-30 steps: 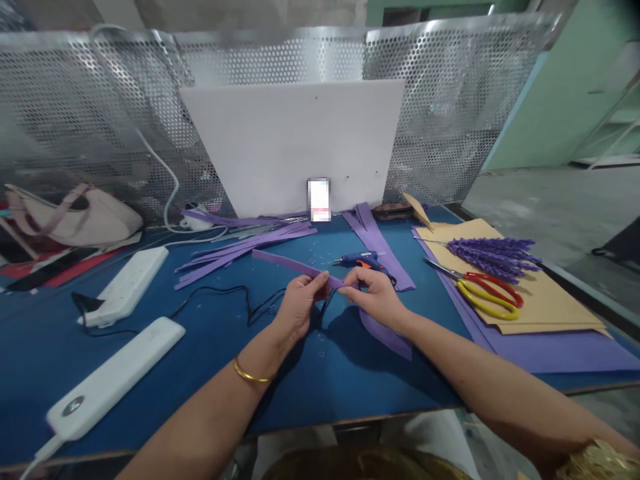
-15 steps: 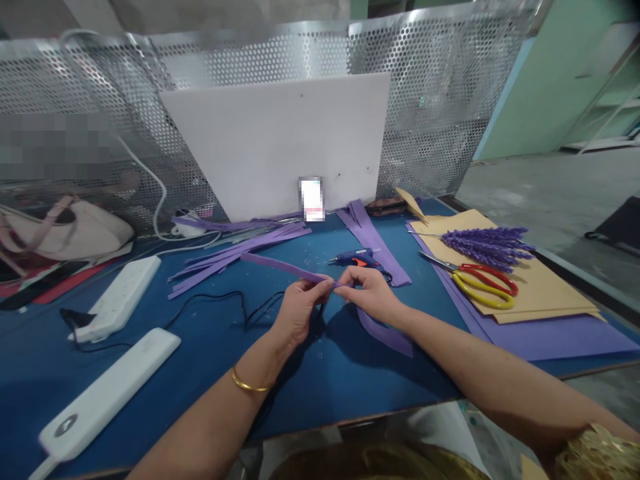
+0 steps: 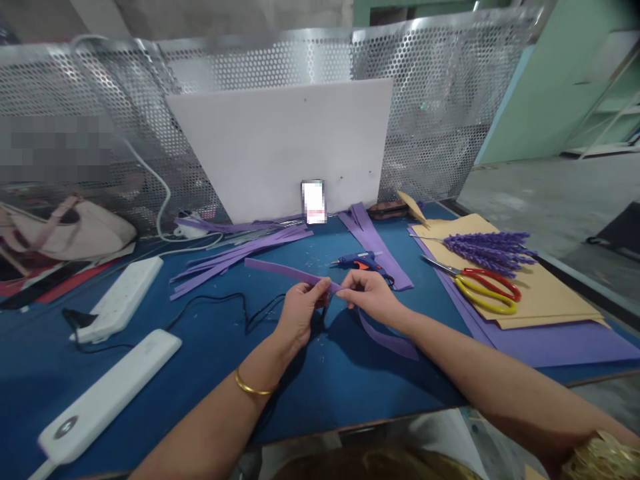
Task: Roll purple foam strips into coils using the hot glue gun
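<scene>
A long purple strip [image 3: 283, 269], paper or thin foam by its look, runs between my hands above the blue table. My left hand [image 3: 303, 307] pinches it between thumb and fingers, and one end reaches out to the left. Close by, my right hand [image 3: 367, 293] grips the same strip with its fingertips. The strip's other end hangs below the right hand and curls toward the table. Just beyond my hands lies a blue glue gun [image 3: 360, 260], partly over a wide purple strip [image 3: 383, 257].
Purple strips [image 3: 240, 253] lie fanned out at back left. White power strips [image 3: 117, 297] with cords are on the left. To the right, scissors [image 3: 487, 290] and purple flower stems [image 3: 490, 250] rest on tan sheets [image 3: 545, 300]. A phone [image 3: 314, 202] leans on a white board [image 3: 280, 147].
A little more of the strip shows between my two hands, which have drawn slightly apart. The whole view has shifted a little; the things on the table lie as before.
</scene>
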Motion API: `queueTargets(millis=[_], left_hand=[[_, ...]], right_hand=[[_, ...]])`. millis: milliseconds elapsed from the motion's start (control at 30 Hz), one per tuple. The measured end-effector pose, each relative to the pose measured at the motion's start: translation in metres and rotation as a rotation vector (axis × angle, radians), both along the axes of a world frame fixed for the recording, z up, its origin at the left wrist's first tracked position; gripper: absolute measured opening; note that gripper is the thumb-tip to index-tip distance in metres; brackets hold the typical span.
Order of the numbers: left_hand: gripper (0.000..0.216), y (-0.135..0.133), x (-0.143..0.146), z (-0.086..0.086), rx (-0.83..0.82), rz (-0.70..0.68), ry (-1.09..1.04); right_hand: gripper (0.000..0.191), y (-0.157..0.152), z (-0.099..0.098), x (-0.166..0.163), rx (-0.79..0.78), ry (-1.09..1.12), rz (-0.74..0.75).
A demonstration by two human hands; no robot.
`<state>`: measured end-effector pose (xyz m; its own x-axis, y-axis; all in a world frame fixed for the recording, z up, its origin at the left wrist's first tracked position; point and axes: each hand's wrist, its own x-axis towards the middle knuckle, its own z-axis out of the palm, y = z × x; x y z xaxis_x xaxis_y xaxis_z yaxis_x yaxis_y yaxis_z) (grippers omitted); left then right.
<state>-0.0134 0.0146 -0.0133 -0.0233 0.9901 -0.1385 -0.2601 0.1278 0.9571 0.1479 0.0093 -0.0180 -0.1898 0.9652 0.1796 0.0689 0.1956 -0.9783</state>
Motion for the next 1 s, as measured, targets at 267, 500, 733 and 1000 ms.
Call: queueTargets(millis=[267,500,733,1000], left_hand=[[0.051,0.010,-0.010,0.006,0.009,0.166,-0.105],[0.014,0.032,-0.039,0.022,-0.132,0.372,-0.279],[0.019,0.040,-0.053,0.030,-0.118,0.453,-0.356],[0.020,0.038,-0.056,0.037,-0.150,0.477,-0.360]], right_hand=[[0.022,-0.001,-0.001,0.001,0.030,-0.008,-0.040],[0.023,0.001,0.005,0.006,-0.023,0.005,-0.075],[0.026,0.004,0.010,0.010,-0.113,0.084,-0.054],[0.021,0.005,0.009,0.009,-0.134,0.117,-0.049]])
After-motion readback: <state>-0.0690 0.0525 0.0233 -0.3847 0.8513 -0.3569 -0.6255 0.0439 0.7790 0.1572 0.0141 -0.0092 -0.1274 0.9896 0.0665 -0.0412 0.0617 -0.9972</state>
